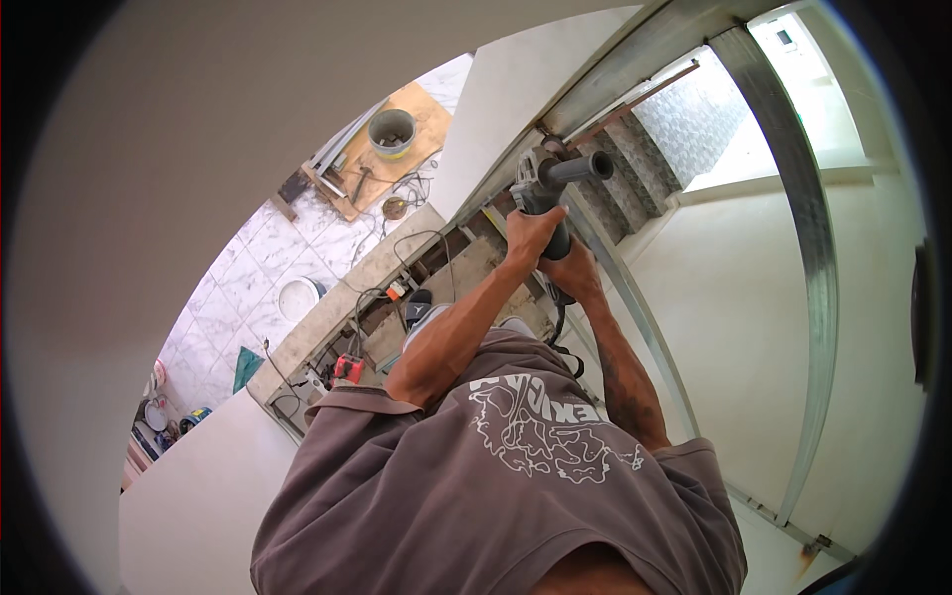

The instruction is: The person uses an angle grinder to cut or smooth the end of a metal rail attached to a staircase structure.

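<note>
Angle grinder [536,185] sits above the middle of the frame; I have the left hand [534,235] and right hand [573,271] wrapped around it. It might jump and twist if its front end bumps the nearby steel beam [640,77].

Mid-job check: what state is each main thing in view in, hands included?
Left hand: closed around the power tool.
Right hand: closed around it too, lower in view.
Power tool: held in both hands; running or off, can't tell.
Grey bucket: upright, open, things inside.
Hammer: lying on the wooden board.
Cables: loose, tangled.
White round container: on the tiled floor; lidded or not, unclear.
</note>
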### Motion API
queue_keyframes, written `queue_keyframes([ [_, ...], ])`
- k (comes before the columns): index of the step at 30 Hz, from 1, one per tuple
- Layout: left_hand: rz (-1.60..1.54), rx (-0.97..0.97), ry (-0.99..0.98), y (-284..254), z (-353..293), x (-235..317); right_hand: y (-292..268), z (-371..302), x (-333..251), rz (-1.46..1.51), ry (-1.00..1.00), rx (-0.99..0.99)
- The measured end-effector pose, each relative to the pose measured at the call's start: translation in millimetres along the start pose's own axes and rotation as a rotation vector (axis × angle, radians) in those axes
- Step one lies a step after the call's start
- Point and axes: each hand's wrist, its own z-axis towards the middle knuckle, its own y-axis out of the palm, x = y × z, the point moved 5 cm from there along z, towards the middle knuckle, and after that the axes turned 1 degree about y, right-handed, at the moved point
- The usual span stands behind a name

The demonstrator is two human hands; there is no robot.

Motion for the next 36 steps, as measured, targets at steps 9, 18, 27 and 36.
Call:
queue_keyframes([
  [9,-0.069,-0.016,0.063,0,0,5,-6,-4,-14,-0.046,-0.004,-0.006],
  [18,-0.041,0.013,0.077,4,-6,11,-9,1,-6,-0.045,0.009,-0.022],
  [27,-0.022,0.022,0.051,6,-7,11,-8,4,3,-0.073,-0.003,-0.026],
  [36,-0.068,0.013,0.082,3,-3,14,-10,7,-9,-0.043,-0.031,-0.029],
])
